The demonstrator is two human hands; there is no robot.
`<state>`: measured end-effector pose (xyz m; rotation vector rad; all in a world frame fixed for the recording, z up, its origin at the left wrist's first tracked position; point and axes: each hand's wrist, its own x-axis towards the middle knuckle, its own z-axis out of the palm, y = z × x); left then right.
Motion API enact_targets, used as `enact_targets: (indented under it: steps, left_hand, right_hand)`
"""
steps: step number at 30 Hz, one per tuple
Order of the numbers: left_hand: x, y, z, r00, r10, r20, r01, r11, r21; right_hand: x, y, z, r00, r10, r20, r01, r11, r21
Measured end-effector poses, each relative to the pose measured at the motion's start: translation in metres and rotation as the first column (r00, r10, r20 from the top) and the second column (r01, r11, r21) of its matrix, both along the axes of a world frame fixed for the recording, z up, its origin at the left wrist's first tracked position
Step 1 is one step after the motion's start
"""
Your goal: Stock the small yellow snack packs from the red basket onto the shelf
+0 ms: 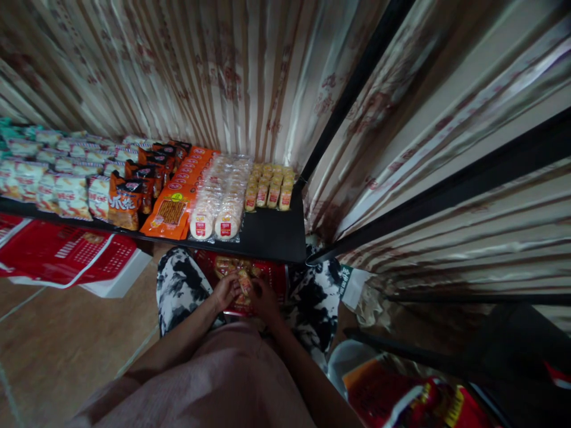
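Between my knees, just below the front edge of the black shelf (272,233), my two hands meet around a small golden wrapped snack (245,283) with a red label. My left hand (226,292) has its fingers curled against the snack's left side. On the other side, my right hand (266,301) is closed on it, darker in the shadow. Under the hands lies a red snack bag (273,274) with food pictures on it. Similar golden wrapped snacks (269,185) stand in short rows at the right end of the shelf.
Along the shelf lie clear-wrapped round crackers (214,208), orange packets (172,205), orange-and-black bags (125,201) and white bags (71,190). A red package (66,249) is on the floor at left, red bags (383,386) at lower right. Black poles and a pleated curtain (250,77) border the shelf.
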<state>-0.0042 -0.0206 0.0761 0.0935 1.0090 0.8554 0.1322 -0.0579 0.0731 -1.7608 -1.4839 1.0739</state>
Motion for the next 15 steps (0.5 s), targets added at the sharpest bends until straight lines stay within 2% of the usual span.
enact_targets:
  steps: [8,15]
  left_hand:
    - [0.004,-0.004,0.010,0.992,-0.013,-0.125,0.021,0.998,0.066]
    - [0.008,-0.004,0.035,0.971,-0.014,-0.238,0.052,0.986,0.156]
  right_hand:
    - [0.006,0.002,0.012,0.993,-0.025,-0.113,0.024,1.000,-0.005]
    - [0.008,0.001,0.026,0.990,-0.010,-0.141,0.010,1.000,-0.001]
